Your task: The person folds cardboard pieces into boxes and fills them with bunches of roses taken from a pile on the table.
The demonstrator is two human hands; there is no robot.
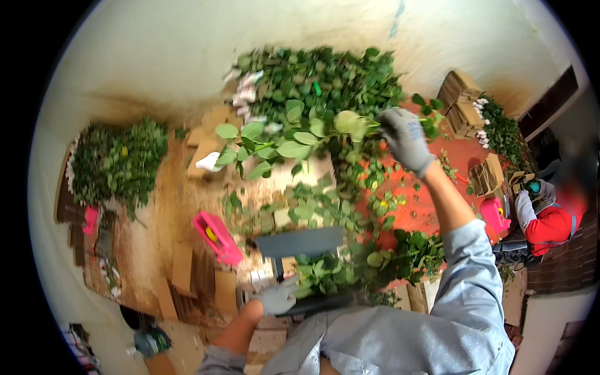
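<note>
My right hand [403,137], in a grey glove, is raised and grips a leafy rose stem [281,140] that stretches to the left, with a pale bud [209,162] at its far end. My left hand [278,297], also gloved, holds a bunch of green stems [331,272] low against a dark grey tray [300,240]. Behind the raised stem lies a large heap of cut roses with green leaves [312,87] on the red-topped table [419,206].
A second heap of roses [115,162] lies at the left. Pink tools [219,237] rest on the bench, with cardboard sheets [184,269] near them. Stacked cardboard [459,100] stands at the back right. A person in a red top [550,222] works at the right.
</note>
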